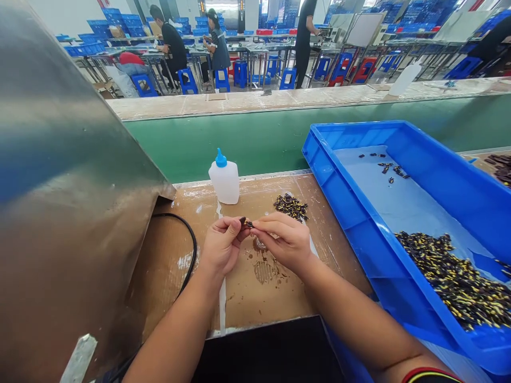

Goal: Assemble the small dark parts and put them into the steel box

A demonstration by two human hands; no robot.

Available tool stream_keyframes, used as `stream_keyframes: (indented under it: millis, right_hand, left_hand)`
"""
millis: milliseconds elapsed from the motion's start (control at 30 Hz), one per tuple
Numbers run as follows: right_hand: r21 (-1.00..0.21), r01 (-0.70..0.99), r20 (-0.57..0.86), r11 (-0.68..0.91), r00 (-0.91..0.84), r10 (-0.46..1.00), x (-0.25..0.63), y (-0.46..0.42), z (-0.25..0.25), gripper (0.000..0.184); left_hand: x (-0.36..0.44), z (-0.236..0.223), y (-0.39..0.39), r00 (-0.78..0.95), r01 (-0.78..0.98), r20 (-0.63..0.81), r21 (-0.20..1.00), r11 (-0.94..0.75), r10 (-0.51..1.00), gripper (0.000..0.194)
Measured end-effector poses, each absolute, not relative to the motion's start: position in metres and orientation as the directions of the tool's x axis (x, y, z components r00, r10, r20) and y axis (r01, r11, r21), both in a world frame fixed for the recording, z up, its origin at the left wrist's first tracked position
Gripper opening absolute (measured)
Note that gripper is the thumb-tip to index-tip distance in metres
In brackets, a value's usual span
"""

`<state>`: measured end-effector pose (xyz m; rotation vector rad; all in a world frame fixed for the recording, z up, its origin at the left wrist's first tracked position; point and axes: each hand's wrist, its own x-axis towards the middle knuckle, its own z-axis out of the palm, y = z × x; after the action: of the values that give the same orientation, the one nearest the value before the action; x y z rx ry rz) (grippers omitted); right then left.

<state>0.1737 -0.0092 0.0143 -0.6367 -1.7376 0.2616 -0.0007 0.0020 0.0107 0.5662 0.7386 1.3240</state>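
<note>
My left hand pinches a small dark piece between thumb and fingers, above the cardboard-covered table. From the right, my right hand grips the end of a small black-and-yellow piece with its fingertips. The two pieces meet or nearly meet between my hands; whether they are joined I cannot tell. Just behind my right hand lies a pile of small black-and-yellow pieces. A white squeeze bottle with a blue nozzle cap stands behind my left hand. Wet-looking wavy marks show on the cardboard below.
A large blue bin with many more black-and-yellow pieces stands to the right. On the left rises a metal housing, with a black cable beside it. Behind runs a green conveyor belt. Several people sit or stand farther back.
</note>
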Motion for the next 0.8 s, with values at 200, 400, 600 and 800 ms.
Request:
stream_keyframes:
  millis: [200,400,600,800]
  right_hand:
    - [-0.488,0.300,0.826,0.820,-0.146,0.545,0.1743,-0.0095,0.0150,0.018]
    - [-0.473,0.320,0.831,0.821,-0.147,0.536,0.1743,-0.0085,0.0138,0.016]
    - [-0.473,0.329,0.827,0.817,-0.153,0.541,0.1748,-0.0078,0.0131,0.014]
    - [-0.475,0.337,0.823,0.813,-0.157,0.546,0.1754,-0.0081,0.0132,0.012]
  left_hand:
    - [0.0000,0.0138,0.0014,0.072,-0.644,-0.143,0.749,0.155,0.987,0.042]
    - [0.0001,0.0141,0.0015,0.068,-0.637,-0.138,0.756,0.150,0.988,0.043]
    - [-0.0011,0.0110,0.0017,0.066,-0.619,-0.112,0.775,0.128,0.992,0.042]
    - [-0.0009,0.0101,0.0014,0.027,-0.571,-0.063,0.818,0.067,0.998,0.041]
